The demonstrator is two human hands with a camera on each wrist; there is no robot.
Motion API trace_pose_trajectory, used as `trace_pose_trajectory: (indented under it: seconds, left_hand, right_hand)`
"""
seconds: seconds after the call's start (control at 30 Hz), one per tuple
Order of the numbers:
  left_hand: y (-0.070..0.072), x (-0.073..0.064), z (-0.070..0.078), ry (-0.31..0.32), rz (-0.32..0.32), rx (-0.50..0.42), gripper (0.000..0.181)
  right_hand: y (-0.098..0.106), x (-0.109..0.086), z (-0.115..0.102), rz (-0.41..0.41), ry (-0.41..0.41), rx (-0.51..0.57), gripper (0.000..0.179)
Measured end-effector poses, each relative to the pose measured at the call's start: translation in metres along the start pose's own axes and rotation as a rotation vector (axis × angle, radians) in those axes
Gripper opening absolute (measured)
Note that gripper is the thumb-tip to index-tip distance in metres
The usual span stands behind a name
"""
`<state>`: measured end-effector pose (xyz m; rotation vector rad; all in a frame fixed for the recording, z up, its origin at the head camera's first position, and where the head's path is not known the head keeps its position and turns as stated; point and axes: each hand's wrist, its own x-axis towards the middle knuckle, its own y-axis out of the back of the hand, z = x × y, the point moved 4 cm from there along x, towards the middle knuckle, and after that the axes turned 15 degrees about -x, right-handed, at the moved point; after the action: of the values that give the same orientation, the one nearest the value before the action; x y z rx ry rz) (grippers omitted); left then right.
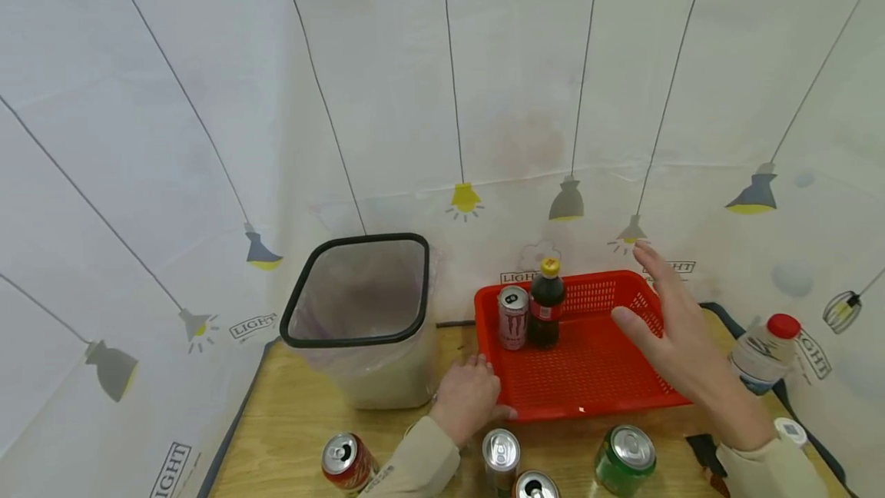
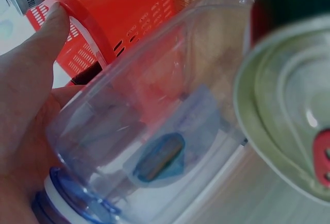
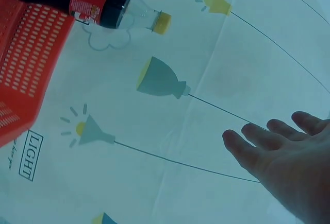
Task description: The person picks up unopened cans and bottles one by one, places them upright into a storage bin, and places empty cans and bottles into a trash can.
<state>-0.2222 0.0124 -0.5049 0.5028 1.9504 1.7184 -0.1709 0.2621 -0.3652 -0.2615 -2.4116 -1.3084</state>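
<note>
At the left front corner of a red plastic basket (image 1: 581, 398), my left hand (image 1: 467, 398) grips the rim; its thumb lies against the red edge in the left wrist view, some fingers hidden. Inside the basket stand a pink-and-white can (image 1: 513, 321) and a dark cola bottle (image 1: 546, 310) with a yellow cap. My right hand (image 1: 681, 344) is raised over the basket's right side, fingers spread and holding nothing. The right wrist view also shows that hand (image 3: 283, 157) apart from the cola bottle (image 3: 98, 0). Near the left hand lies a clear plastic bottle (image 2: 154, 116) with a blue cap.
A lined bin (image 1: 356, 343) with a black rim stands left of the basket. In front are a red can (image 1: 349, 463), a silver can (image 1: 501, 456), another opened can (image 1: 535, 486) and a green can (image 1: 625, 459). A red-capped clear bottle (image 1: 764, 352) stands at right.
</note>
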Motion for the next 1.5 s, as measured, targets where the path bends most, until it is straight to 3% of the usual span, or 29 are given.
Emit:
trace_pose_trajectory:
  seconds: [0.3, 0.57, 0.8, 1.13, 1.33, 1.5]
  left_hand:
    - [-0.003, 0.001, -0.001, 0.001, 0.019, -0.010, 0.080]
    - [-0.001, -0.001, -0.002, 0.011, -0.008, -0.016, 0.081]
    - [-0.002, -0.001, -0.003, 0.014, -0.011, -0.014, 0.083]
    - [-0.002, 0.000, -0.002, 0.006, 0.005, -0.011, 0.081]
    - [-0.003, 0.002, -0.002, 0.007, -0.003, -0.017, 0.082]
    - [-0.004, 0.001, -0.003, 0.011, -0.004, -0.019, 0.082]
  right_hand:
    - [0.027, -0.027, 0.021, 0.034, -0.070, -0.048, 0.090]
    - [0.045, -0.046, 0.067, 0.106, -0.176, -0.166, 0.090]
    - [0.052, -0.057, 0.104, 0.121, -0.273, -0.253, 0.088]
    - [0.050, -0.068, 0.147, 0.279, -0.299, -0.200, 0.068]
    - [0.041, -0.069, 0.183, 0.235, -0.367, -0.201, 0.071]
    - [0.030, -0.067, 0.210, 0.100, -0.440, -0.160, 0.081]
